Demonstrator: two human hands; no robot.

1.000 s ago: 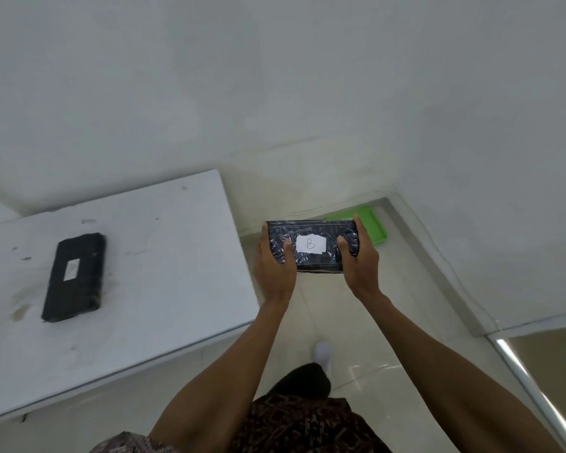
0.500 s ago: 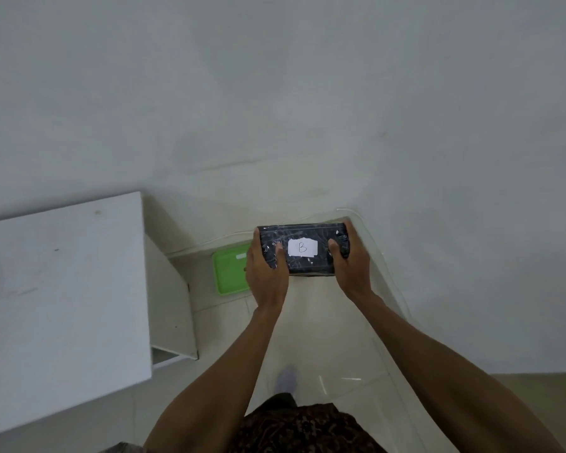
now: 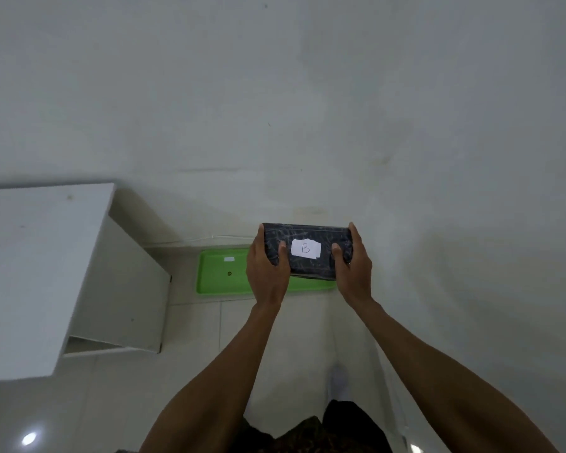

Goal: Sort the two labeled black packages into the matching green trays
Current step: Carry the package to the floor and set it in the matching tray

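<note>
I have the black package (image 3: 306, 250) held between both hands: my left hand (image 3: 267, 273) is closed around its left end and my right hand (image 3: 353, 273) around its right end, thumbs on top either side of the white label (image 3: 305, 249) that reads B. The package is level, label up, and off the floor.

What has changed over the last second is the view ahead of me. A second ago the desk (image 3: 40, 273) filled the left side with the other black package lying on it; now only the desk's right corner shows and that second package is out of sight. The green tray (image 3: 223, 273), which was a sliver behind my hands, then a patch to the left, now lies full width on the floor against the far wall, with my package over its right half. My grip has not shifted at all.

There is a small white tag (image 3: 229, 259) near the tray's far edge, too small for me to read, so I cannot confirm it says B. If it does, I judge I only need to lower the package in. The other package is left for afterwards.
</note>
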